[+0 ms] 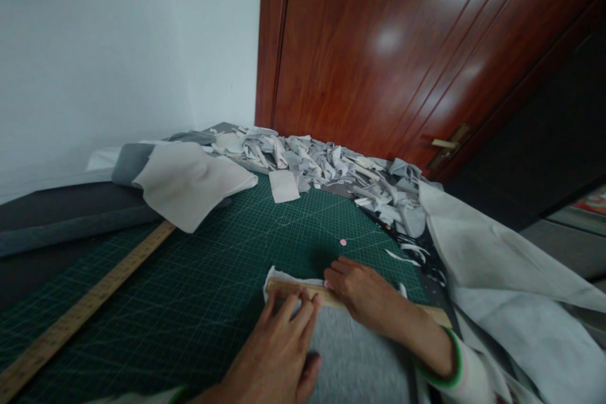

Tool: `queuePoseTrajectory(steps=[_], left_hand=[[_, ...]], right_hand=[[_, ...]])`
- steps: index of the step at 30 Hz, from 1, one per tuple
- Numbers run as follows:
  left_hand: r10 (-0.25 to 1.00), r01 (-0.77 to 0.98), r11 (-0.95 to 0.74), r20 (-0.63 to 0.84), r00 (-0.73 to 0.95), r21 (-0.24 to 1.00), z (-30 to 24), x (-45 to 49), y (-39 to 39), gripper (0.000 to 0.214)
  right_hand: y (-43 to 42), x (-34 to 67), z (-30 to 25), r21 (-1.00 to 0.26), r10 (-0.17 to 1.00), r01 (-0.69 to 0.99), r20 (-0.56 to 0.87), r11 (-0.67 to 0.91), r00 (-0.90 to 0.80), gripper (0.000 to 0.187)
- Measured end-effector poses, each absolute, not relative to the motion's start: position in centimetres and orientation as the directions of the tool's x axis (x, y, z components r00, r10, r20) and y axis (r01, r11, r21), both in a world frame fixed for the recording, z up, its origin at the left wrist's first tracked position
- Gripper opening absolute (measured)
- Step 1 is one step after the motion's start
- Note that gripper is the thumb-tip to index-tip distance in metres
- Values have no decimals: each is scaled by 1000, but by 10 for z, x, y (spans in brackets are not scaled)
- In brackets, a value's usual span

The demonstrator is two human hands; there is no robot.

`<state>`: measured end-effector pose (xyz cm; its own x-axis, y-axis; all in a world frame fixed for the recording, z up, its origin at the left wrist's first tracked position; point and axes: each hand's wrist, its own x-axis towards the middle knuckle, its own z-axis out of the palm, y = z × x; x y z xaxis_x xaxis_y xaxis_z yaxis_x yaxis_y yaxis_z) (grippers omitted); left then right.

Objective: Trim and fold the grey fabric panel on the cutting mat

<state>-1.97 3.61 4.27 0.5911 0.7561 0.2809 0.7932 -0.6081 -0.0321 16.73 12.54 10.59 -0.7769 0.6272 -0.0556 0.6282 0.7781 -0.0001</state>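
Note:
My left hand [279, 347] lies flat with fingers stretched out, pressing a short wooden ruler [438, 314] onto a grey piece of fabric [355, 360] on the green cutting mat [199, 278]. My right hand [362, 290] rests on the same ruler just to the right, fingers curled at the ruler's far edge in a pinch; whatever they hold is too small to make out. A white edge of fabric [288, 276] shows beyond the ruler. A small pink disc [343, 242] lies on the mat just beyond my right hand.
A long wooden ruler [85, 309] lies diagonally on the left of the mat. A beige cloth [189, 180] and a heap of grey and white scraps [322, 164] sit at the far edge. White fabric [497, 265] drapes at the right. Behind stands a brown door [402, 44].

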Motion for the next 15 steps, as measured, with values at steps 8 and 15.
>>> queuePoseTrajectory(steps=[8,15], left_hand=[[762,797,-604,301,573,14,42,-19,37,54],[768,811,-585,314,558,-10,41,-19,36,57]], right_hand=[[122,188,105,42,690,690,-94,723,-717,18],[120,208,109,64,746,749,-182,659,-641,21]])
